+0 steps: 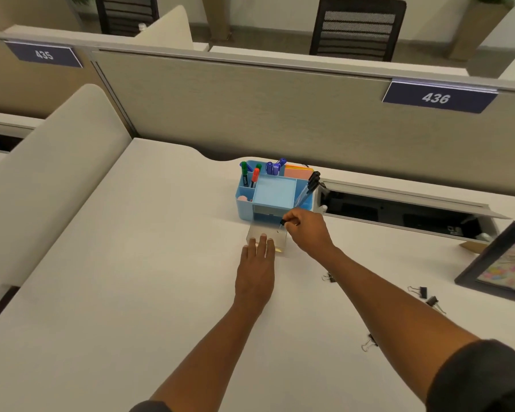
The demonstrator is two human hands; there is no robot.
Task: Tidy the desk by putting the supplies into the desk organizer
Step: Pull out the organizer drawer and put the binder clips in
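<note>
- The left hand (pixel 255 264) lies flat with straight fingers, its tips resting on the clear drawer (pixel 267 239) pulled out from the blue organizer (pixel 272 190).
- The right hand (pixel 306 230) pinches a small black clip (pixel 283 222) between curled fingers, just above the drawer.
- More clips (pixel 422 292) lie on the desk (pixel 131 263), well to the right.

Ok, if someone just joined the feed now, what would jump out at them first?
Probably the blue desk organizer at the back of the white desk, with markers and pens standing in it. Right in front of it, the left hand rests flat on its pulled-out clear drawer while the right hand pinches a black binder clip above it. More binder clips lie loose on the desk to the right.
</note>
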